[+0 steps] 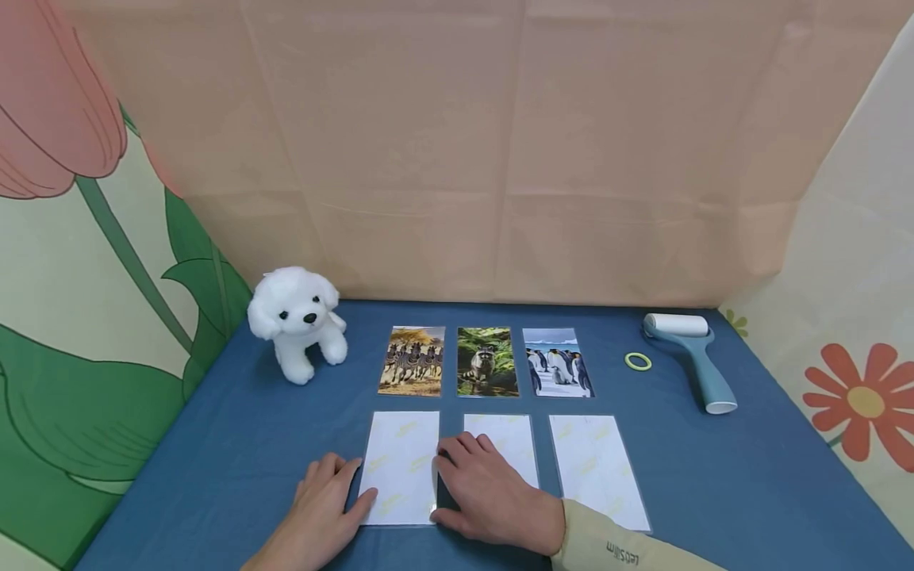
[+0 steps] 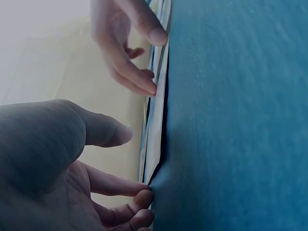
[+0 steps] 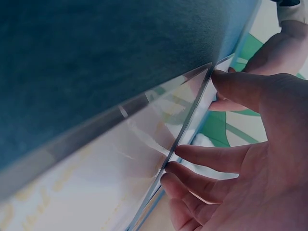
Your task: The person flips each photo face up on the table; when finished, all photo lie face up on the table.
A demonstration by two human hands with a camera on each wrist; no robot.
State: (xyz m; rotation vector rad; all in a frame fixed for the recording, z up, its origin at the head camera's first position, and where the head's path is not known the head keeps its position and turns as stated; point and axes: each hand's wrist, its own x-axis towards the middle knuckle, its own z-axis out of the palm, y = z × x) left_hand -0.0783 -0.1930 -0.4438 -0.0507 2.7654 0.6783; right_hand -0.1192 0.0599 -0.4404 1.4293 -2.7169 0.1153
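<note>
Three white card backs with faint yellow marks lie in a front row: the left card (image 1: 400,468), the middle card (image 1: 507,436) and the right card (image 1: 596,468). My left hand (image 1: 321,507) rests at the left card's left side, its thumb and forefinger reaching that edge. Across the lower middle card lies my right hand (image 1: 493,492), thumb and fingertips spread along the left card's right edge. In the right wrist view, a glossy clear border surrounds a card (image 3: 110,168) beside the right hand (image 3: 250,139). The left wrist view shows the left thumb (image 2: 115,132) raised off the card.
Behind them lie a zebra picture card (image 1: 412,361), a raccoon picture card (image 1: 488,362) and a penguin picture card (image 1: 558,363). A white plush dog (image 1: 296,321) sits back left. At right are a yellow-green ring (image 1: 638,362) and a blue-handled roller (image 1: 696,357).
</note>
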